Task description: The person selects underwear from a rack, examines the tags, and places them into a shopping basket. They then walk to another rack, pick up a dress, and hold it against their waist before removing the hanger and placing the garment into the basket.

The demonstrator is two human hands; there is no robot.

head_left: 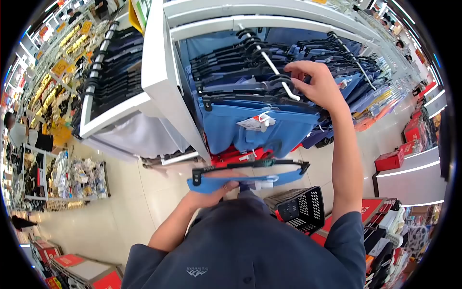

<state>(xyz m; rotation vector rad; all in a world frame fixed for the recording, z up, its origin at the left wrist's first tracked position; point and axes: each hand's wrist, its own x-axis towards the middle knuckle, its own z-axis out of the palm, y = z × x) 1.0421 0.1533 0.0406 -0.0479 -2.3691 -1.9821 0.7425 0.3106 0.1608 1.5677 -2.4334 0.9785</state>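
My left hand (210, 195) is closed on a pair of blue shorts (221, 184) that hangs from a black clip hanger (240, 165), held low in front of my body. Up at the rack, my right hand (315, 85) has its fingers curled by the end of a white display rail (269, 60), with thumb and fingertips at a black hanger hook (281, 79). Below that hand, another blue pair of shorts (216, 126) with a white-and-red tag (256, 122) faces me at the front of the row. Behind it, several dark garments hang close together.
A white rack post (161, 72) divides this bay from a left rail of dark clothes (115, 72). Near my right side stands a black shopping basket (308, 209). Red boxes (390, 160) and a low shelf lie to the right. Pale tiled floor (130, 192) shows at the left.
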